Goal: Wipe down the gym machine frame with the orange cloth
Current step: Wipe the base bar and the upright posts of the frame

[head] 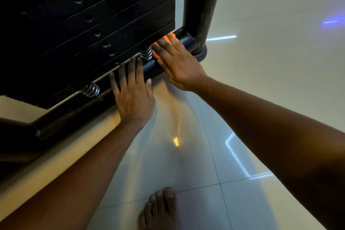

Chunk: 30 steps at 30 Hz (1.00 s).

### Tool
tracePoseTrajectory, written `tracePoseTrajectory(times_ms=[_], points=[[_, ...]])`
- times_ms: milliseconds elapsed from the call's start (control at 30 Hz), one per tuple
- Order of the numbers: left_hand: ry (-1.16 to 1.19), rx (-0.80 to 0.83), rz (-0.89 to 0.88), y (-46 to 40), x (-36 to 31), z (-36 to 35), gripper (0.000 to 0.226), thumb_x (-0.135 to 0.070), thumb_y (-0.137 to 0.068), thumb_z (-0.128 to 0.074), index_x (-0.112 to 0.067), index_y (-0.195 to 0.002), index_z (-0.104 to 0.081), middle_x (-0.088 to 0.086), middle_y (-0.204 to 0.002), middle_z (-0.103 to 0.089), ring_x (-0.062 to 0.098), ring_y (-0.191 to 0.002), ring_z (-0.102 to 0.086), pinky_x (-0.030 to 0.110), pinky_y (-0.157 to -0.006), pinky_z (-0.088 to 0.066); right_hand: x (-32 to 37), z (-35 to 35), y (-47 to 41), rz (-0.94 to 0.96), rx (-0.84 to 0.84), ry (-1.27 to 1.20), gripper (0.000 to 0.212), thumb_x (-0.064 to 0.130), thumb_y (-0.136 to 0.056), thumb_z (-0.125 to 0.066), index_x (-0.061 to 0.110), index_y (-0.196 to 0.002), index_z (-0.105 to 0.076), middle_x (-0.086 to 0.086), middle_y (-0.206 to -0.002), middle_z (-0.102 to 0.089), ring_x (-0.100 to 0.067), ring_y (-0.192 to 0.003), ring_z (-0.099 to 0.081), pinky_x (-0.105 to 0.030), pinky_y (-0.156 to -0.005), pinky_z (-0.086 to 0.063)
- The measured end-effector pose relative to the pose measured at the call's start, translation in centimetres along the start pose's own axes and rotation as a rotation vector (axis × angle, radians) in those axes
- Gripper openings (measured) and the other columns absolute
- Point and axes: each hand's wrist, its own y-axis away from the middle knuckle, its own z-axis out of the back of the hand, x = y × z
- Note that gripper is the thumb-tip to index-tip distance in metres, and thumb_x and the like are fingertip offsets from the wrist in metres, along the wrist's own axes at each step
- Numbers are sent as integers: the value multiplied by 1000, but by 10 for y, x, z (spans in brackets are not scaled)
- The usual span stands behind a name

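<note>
I see glossy pale floor tiles [242, 99] and one bare foot [160, 209] at bottom centre. Two springs [146, 52] sit under the weight stack [84, 24]. My left hand [133, 91] lies flat on the frame's base bar [78, 110]; my right hand [178, 65] presses the one orange cloth [164, 40] flat onto it, mid-frame.

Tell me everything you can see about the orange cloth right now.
Only small bits of the orange cloth show: bright orange fabric peeking out between and beside the fingers of the right hand, which lies flat over it with straight fingers. The cloth is pressed against the dark base bar of the machine frame, beside a metal spring and just below the weight stack. Its full size, shape and folds are hidden.
</note>
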Motion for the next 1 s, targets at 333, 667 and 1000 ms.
tracePoseTrajectory(times_ms=[333, 667, 1000], points=[[77, -15, 40, -9, 0, 6, 62, -45, -110, -50, -15, -162, -39, 8, -167, -44, 33, -156, -36, 58, -129, -20, 19, -20, 22, -106, -65, -74, 58, 33, -119, -39, 19, -174, -23, -5, -182, -12, -38, -168, 7, -48, -134, -12], [59, -11, 43, -6, 1, 2, 61, -48, -112, -45, -17, -164, -38, 8, -169, -42, 33, -157, -34, 59, -129, -20, 9, -18, 24, -222, -109, -21, 59, 34, -119, -35, 23, -175, -17, -4, -183, -6, -35, -168, 10, -49, -136, 3], [82, 14, 25, -9, 5, 5, 62, -46, -111, -48, -18, -165, -37, 6, -170, -39, 32, -158, -33, 56, -130, -18, -19, -12, 18, -244, -136, 107, 61, 36, -118, -36, 25, -175, -15, -3, -183, -9, -32, -169, 1, -57, -136, -1]])
